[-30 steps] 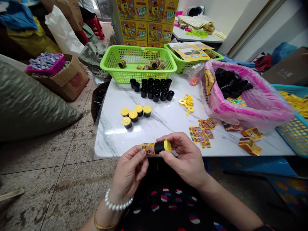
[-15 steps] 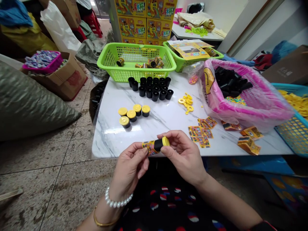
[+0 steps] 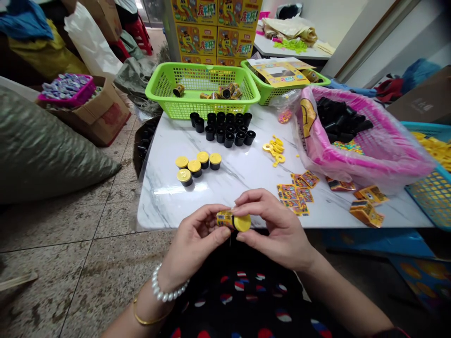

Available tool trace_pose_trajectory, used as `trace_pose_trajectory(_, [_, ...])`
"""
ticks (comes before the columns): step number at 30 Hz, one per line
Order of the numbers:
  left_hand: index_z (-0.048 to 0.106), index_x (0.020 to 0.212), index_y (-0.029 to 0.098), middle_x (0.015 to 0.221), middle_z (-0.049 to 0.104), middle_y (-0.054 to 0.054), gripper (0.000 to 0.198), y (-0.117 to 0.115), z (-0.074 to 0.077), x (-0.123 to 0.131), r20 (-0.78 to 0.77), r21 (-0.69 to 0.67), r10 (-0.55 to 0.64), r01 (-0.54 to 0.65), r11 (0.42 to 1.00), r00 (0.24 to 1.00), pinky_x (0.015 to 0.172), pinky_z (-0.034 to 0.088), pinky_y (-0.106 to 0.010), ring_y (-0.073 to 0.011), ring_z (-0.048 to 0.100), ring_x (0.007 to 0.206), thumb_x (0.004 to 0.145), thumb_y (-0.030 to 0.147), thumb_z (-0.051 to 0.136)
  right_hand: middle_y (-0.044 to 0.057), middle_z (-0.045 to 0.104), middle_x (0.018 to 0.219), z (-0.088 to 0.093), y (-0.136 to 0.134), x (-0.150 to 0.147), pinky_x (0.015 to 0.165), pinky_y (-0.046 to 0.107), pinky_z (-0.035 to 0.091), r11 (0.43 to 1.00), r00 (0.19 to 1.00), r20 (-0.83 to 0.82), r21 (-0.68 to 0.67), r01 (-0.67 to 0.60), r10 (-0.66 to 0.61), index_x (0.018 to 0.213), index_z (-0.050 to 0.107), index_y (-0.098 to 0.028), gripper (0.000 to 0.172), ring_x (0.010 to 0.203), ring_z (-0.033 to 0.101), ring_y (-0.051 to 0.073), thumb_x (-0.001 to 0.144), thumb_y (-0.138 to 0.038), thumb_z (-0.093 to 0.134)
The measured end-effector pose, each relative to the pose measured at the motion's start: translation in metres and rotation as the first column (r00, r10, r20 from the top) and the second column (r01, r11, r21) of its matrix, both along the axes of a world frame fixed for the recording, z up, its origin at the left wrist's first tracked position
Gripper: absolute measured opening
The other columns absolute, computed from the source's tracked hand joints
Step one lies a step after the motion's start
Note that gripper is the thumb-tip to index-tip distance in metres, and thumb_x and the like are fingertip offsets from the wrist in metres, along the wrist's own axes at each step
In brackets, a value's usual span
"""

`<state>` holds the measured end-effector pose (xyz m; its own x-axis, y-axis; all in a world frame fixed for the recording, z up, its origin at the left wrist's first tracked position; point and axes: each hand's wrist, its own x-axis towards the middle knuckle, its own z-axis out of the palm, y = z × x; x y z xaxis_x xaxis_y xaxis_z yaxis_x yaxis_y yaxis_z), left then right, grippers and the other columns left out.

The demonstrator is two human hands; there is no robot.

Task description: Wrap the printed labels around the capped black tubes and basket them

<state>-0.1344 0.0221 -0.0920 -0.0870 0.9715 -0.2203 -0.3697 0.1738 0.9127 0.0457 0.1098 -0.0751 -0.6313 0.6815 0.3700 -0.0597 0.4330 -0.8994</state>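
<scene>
Just above the white marble surface (image 3: 165, 206), our left hand (image 3: 192, 246) and our right hand (image 3: 278, 232) together grip a small yellow-capped cylinder (image 3: 233, 221) wrapped in a colourful printed label.

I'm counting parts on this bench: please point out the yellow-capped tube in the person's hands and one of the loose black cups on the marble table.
Yellow-capped tube (image 3: 224, 218): head view, on its printed wrapper.
Black cup (image 3: 229, 141): head view, on its side wall.
</scene>
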Motion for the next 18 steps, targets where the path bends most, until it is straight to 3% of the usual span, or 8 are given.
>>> trace_pose_trajectory(4, [0.069, 0.104, 0.018, 0.096, 0.071, -0.005, 0.026, 0.006, -0.004, 0.0, 0.033, -0.021, 0.01, -0.01, 1.0, 0.999, 0.071, 0.054, -0.021, -0.0123, 0.064, 0.079, 0.08, 0.021, 0.078, 0.006, 0.069, 0.107, -0.001, 0.006, 0.002, 0.093, 0.033, 0.053, 0.986, 0.997, 0.079, 0.167, -0.016, 0.003, 0.116, 0.067, -0.022, 0.038, 0.104, 0.065, 0.019, 0.08, -0.008, 0.072])
trace_pose_trajectory(9, [0.067, 0.1, 0.019, 0.094, 0.07, -0.002, 0.025, 0.01, -0.006, -0.003, 0.051, -0.018, -0.044, 0.045, 0.999, 0.998, 0.067, 0.055, -0.023, -0.0117, 0.064, 0.073, 0.078, 0.02, 0.079, 0.007, 0.069, 0.107, -0.003, 0.008, 0.009, 0.088, 0.034, 0.056, 0.966, 0.989, 0.126, 0.254, 0.04, -0.074, 0.112, 0.067, -0.023, 0.032, 0.1, 0.068, 0.02, 0.083, -0.012, 0.07])
trace_pose_trajectory(13, [0.068, 0.102, 0.018, 0.089, 0.07, -0.003, 0.029, 0.012, -0.005, -0.004, 0.011, -0.072, -0.033, 0.034, 0.997, 0.999, 0.07, 0.054, -0.021, -0.0113, 0.064, 0.073, 0.077, 0.021, 0.081, 0.007, 0.072, 0.103, -0.003, 0.007, 0.011, 0.085, 0.034, 0.058, 0.963, 0.987, 0.127, 0.263, 0.063, -0.099, 0.114, 0.066, -0.023, 0.035, 0.096, 0.069, 0.021, 0.081, -0.016, 0.075])
trace_pose_trajectory(16, [0.068, 0.103, 0.02, 0.091, 0.072, -0.003, 0.029, 0.014, -0.004, 0.0, -0.026, -0.023, -0.029, 0.028, 0.999, 0.999, 0.075, 0.054, -0.022, -0.0138, 0.067, 0.081, 0.077, 0.02, 0.081, 0.007, 0.072, 0.103, -0.004, 0.003, 0.01, 0.083, 0.033, 0.059, 0.966, 0.982, 0.123, 0.232, 0.115, -0.146, 0.108, 0.07, -0.023, 0.031, 0.095, 0.07, 0.021, 0.079, -0.019, 0.078])
trace_pose_trajectory(18, [0.069, 0.102, 0.021, 0.095, 0.071, -0.003, 0.027, 0.015, -0.003, 0.004, -0.102, 0.052, 0.003, 0.002, 0.999, 0.995, 0.079, 0.054, -0.023, -0.0147, 0.067, 0.086, 0.078, 0.018, 0.08, 0.007, 0.073, 0.101, -0.006, 0.001, 0.009, 0.081, 0.033, 0.061, 0.975, 0.976, 0.101, 0.129, 0.179, -0.193, 0.106, 0.072, -0.023, 0.028, 0.092, 0.071, 0.021, 0.079, -0.022, 0.079])
